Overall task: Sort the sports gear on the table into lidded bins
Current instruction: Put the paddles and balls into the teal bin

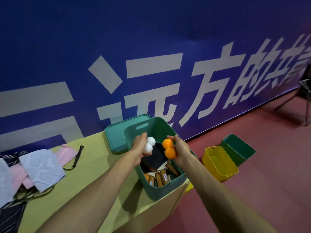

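Two white balls [149, 145] gripped in my left hand [139, 147], two orange balls [168, 149] in my right hand [181, 147], both directly above the open green bin [156, 192] at the tabletop's right end, paddles [156, 156] beneath; release path judged straight down.

Blue wall [151, 31] (large white characters), red floor [252, 199], dark chair [303, 91] far right.
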